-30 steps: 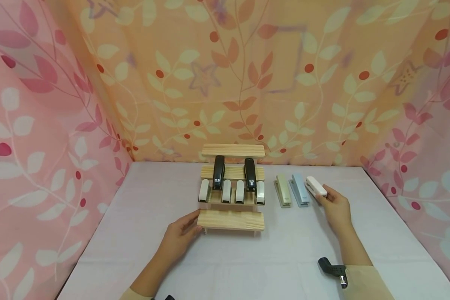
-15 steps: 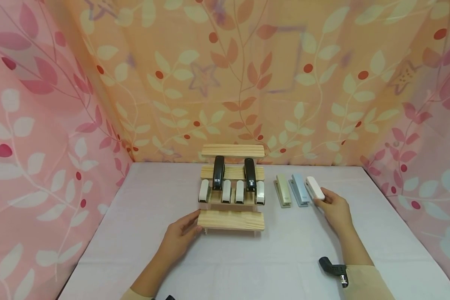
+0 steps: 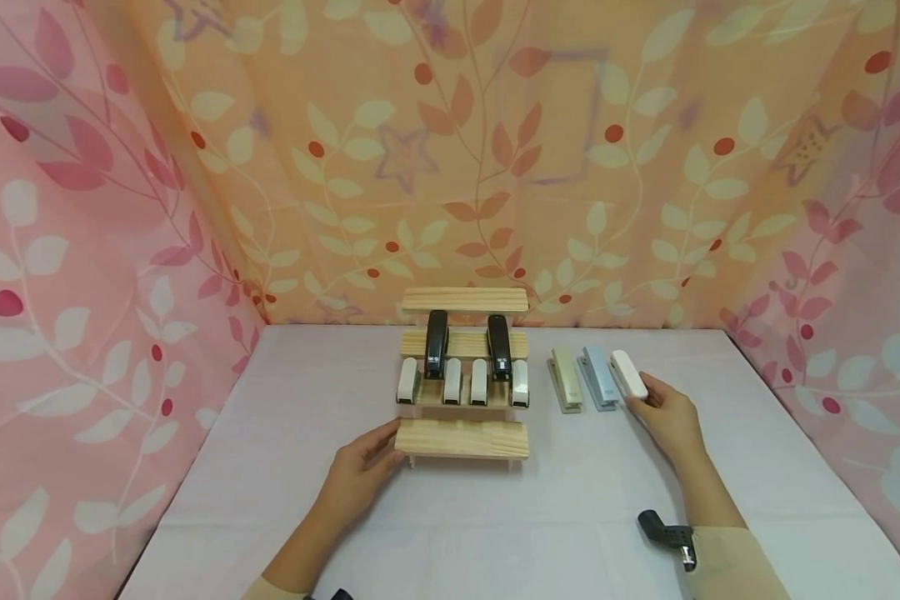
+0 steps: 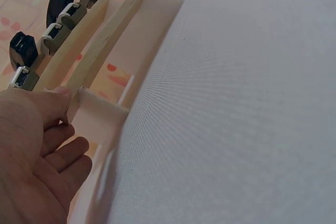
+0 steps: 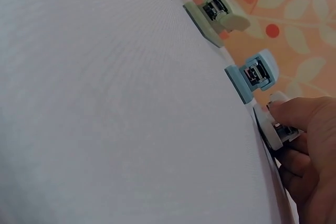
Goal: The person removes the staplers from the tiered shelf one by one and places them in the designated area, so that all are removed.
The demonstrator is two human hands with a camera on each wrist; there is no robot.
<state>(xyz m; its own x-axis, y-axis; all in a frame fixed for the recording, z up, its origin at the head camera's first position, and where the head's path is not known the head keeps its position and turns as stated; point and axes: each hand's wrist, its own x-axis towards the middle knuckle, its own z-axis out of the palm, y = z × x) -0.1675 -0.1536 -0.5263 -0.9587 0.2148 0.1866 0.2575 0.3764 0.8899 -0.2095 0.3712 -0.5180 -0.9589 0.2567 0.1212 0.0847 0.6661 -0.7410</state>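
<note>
My left hand point(image 3: 360, 473) grips the left end of the lowest step of a stepped wooden display rack point(image 3: 461, 439). In the left wrist view, the thumb lies against that board's end and the other fingers point(image 4: 71, 156) curl below it. At the right, my right hand point(image 3: 671, 421) pinches the near end of a white stapler point(image 3: 627, 374) on the table. The right wrist view shows the thumb on its top and fingers at its far side. Beside it lie a light blue stapler point(image 3: 599, 379) and a pale green stapler point(image 3: 566, 381), roughly parallel.
Two black staplers point(image 3: 437, 344) lean on the rack's middle step, and several white staplers point(image 3: 453, 382) line the step below. The rack's top board point(image 3: 465, 299) and lowest board are bare. White cloth covers the table point(image 3: 307, 375); patterned curtains point(image 3: 495, 167) enclose its back and sides.
My right hand has turned the white stapler slightly, bringing it into line beside the blue one, and shifted its grip a little. The left hand stays on the rack.
</note>
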